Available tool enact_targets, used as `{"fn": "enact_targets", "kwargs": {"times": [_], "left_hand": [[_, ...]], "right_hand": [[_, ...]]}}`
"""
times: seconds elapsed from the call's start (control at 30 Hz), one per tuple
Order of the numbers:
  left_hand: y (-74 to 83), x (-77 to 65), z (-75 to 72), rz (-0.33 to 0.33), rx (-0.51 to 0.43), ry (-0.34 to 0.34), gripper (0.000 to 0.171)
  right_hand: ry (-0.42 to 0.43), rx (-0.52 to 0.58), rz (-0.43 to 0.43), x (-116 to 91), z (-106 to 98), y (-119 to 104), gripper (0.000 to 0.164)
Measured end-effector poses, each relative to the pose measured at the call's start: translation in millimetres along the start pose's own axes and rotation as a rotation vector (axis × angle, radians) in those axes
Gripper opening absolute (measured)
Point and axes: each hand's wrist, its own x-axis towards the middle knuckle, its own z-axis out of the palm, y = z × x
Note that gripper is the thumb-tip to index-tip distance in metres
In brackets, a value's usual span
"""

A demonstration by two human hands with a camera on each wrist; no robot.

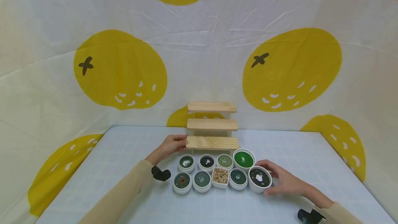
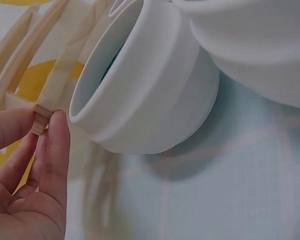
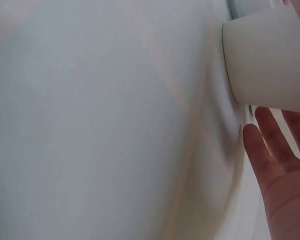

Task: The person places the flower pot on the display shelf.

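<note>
My left hand [image 1: 172, 145] pinches the left end of the lowest board of a three-step wooden stand [image 1: 212, 143]. The left wrist view shows thumb and fingertips on the board's end [image 2: 42, 119], close to a ridged white pot [image 2: 154, 85]. Around the right side of a round white pot with dark, white-flecked contents [image 1: 259, 178], my right hand [image 1: 284, 182] has its thumb in front and fingers behind. In the right wrist view, its fingers [image 3: 274, 145] lie against or very near the pot's wall [image 3: 269, 60]; exact contact is partly hidden.
Several more white pots with green or dark contents stand in two close rows before the stand, among them a bright green one [image 1: 244, 159]. A square white pot [image 1: 220, 177] holds beige pebbles. Behind the pale gridded table [image 1: 140, 203] hangs a white cloth [image 1: 205, 68] with yellow fruit shapes.
</note>
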Motion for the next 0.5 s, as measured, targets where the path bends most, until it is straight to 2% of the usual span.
{"fn": "enact_targets", "kwargs": {"times": [0.27,0.5], "left_hand": [[-0.3,-0.3,-1.8,0.021,0.0,0.01,0.045],[-1.4,0.4,1.8,0.014,-0.003,0.025,0.044]], "right_hand": [[0.009,0.026,0.039,4.0,4.5,-0.3,0.073],[0.022,0.023,0.058,1.4,5.7,-1.6,0.069]]}}
